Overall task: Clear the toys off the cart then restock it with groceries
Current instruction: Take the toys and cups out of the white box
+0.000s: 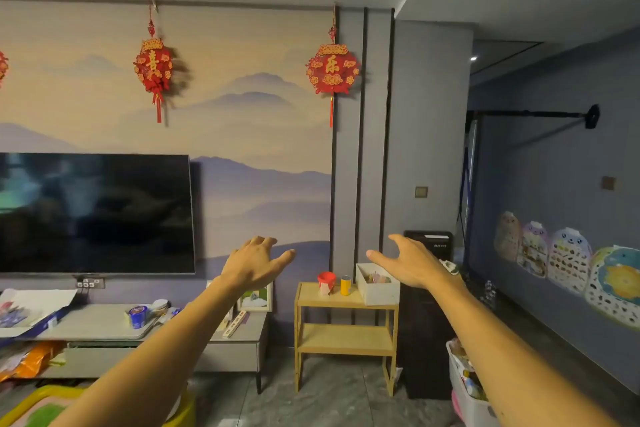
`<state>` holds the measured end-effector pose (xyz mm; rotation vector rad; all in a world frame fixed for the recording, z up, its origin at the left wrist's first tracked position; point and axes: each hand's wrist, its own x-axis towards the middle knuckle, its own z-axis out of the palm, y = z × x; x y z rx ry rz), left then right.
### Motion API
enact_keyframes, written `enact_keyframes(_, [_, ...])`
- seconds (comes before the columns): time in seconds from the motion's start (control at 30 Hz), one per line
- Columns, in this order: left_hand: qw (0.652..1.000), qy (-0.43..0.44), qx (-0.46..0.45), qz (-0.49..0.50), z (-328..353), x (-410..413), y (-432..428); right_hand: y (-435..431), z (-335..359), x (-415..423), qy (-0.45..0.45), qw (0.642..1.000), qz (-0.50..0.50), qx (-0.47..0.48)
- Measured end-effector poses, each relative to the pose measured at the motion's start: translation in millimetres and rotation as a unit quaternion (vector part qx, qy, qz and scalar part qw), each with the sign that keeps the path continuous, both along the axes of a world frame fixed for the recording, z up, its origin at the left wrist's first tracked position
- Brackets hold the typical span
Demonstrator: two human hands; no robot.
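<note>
I have both hands spread wide and empty: left hand (254, 262) and right hand (410, 262) raised above the cart (344, 329), touching nothing. On its top sit a red cup (326, 281), yellow can (345, 285) and white box (376, 288).

We cannot make out the white box's (377, 289) contents; the bin (465, 392) is cut off by our right arm.
</note>
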<state>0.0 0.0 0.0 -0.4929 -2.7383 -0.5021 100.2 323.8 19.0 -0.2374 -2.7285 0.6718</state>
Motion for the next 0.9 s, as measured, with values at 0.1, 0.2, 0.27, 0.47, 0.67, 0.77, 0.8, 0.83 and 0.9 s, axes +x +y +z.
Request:
enact_keyframes(0.1, [1.0,-0.004,0.0,0.007,-4,-4,2,5,-2,-2,0.014,1.0,-0.011,-0.004])
enact_keyframes(0.2, [1.0,-0.01,-0.01,0.012,-6,-3,9,9,-4,-6,0.013,1.0,-0.012,-0.004])
enact_keyframes(0.27, [1.0,-0.003,-0.014,0.011,-7,-4,12,12,-6,-8,0.019,1.0,-0.01,-0.003])
enact_keyframes(0.47, [1.0,-0.005,-0.01,0.001,-9,-9,23,27,-14,-14,0.029,1.0,-0.01,-0.003])
enact_keyframes(0.67, [1.0,-0.008,-0.02,-0.002,-12,-14,51,55,-22,-15,0.003,1.0,-0.017,0.005])
enact_keyframes(0.77, [1.0,-0.008,-0.023,-0.003,-17,-13,74,75,-26,-15,-0.022,0.999,-0.018,0.023])
enact_keyframes(0.8, [1.0,-0.007,-0.026,-0.001,-19,-12,83,81,-28,-16,-0.027,0.999,-0.019,0.026])
enact_keyframes(0.83, [1.0,-0.007,-0.027,-0.001,-22,-13,91,88,-30,-16,-0.029,0.999,-0.019,0.028])
enact_keyframes(0.9, [1.0,-0.006,-0.027,0.003,-30,-14,107,99,-34,-18,-0.029,0.999,-0.018,0.034])
